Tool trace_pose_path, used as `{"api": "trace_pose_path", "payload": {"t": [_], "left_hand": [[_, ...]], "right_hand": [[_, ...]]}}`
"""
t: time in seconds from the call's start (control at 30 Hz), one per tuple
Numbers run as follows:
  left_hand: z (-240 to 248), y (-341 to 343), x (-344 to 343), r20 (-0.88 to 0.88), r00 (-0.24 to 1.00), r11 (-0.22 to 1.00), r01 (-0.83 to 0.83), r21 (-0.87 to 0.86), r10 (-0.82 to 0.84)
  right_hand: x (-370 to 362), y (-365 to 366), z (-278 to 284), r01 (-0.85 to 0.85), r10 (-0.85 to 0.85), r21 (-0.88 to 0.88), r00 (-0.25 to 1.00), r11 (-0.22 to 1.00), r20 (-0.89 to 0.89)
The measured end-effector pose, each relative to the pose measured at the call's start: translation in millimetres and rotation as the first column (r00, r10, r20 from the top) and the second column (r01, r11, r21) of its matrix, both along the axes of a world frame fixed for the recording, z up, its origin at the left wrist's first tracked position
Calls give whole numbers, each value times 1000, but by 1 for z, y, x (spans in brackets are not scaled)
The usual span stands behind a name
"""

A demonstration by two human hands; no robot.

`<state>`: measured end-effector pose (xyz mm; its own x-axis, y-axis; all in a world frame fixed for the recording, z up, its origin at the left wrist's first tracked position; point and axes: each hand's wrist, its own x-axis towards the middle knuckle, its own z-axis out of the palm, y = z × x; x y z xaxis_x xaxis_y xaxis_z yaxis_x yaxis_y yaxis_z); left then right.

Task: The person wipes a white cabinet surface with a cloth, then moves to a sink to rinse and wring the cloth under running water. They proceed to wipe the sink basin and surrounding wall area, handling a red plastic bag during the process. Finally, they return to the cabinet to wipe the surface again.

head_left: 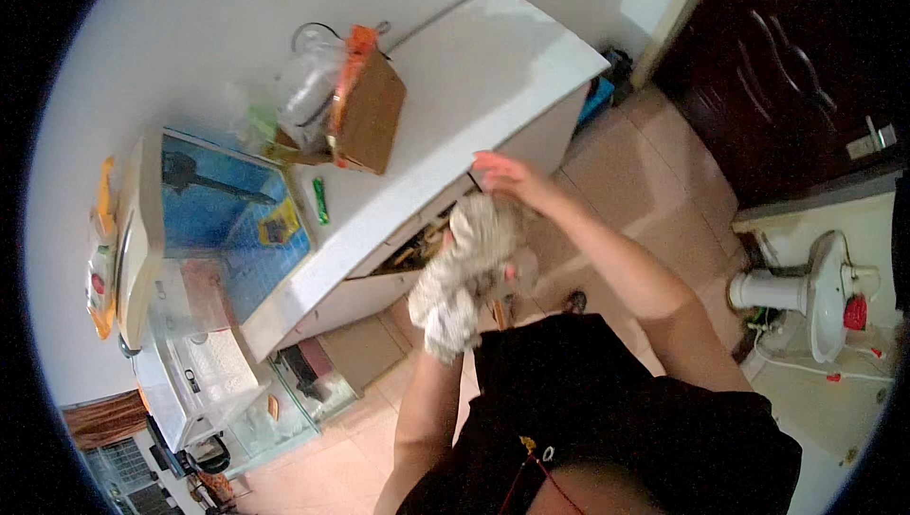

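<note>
A bunched, off-white knit cloth (453, 273), which looks like work gloves, covers my left hand (448, 242) from the wrist forward. Only a bit of skin shows at its edge, and the hand appears closed on the cloth. My right hand (507, 176) is bare, just beyond the cloth and beside the front edge of the white cabinet (493, 69). Its fingers stretch out toward the left with nothing in them. Under the cabinet top, an open drawer (412, 248) holds a jumble of small items too blurred to name, partly hidden behind the cloth.
On the cabinet top stand an open cardboard box (372, 121), a clear plastic bag (313, 79) and a small green packet (320, 200). A blue-lined tank (223, 221) is at the left. A white washbasin (829, 297) and a dark door (787, 69) are at the right.
</note>
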<state>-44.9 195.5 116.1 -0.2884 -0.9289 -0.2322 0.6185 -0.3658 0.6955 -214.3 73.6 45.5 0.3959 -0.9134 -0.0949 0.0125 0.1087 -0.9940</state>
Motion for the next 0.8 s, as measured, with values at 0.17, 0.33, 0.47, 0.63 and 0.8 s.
{"api": "trace_pose_path", "payload": {"t": [0.17, 0.33, 0.47, 0.63, 0.8], "left_hand": [[-2, -33, -79, -467, 825, 932, 362, 8, -317], [3, -26, -189, -401, 825, 857, 490, 157, -398], [7, -6, -272, -347, 721, 739, 665, 106, -600], [-31, 10, -363, 232, 567, 517, 821, -241, -791], [-62, -1, -411, 491, 323, 200, 937, -286, -809]], "right_hand": [[-116, 82, 6, 199, -214, 219, 976, 955, 49], [-205, 179, 14, 217, -399, 512, 874, 831, 278], [-247, 249, 11, 471, -609, 441, 752, 764, 252], [-280, 279, -27, 759, -868, 423, 410, 495, 281], [-306, 287, -16, 703, -890, 567, 222, 429, 397]]}}
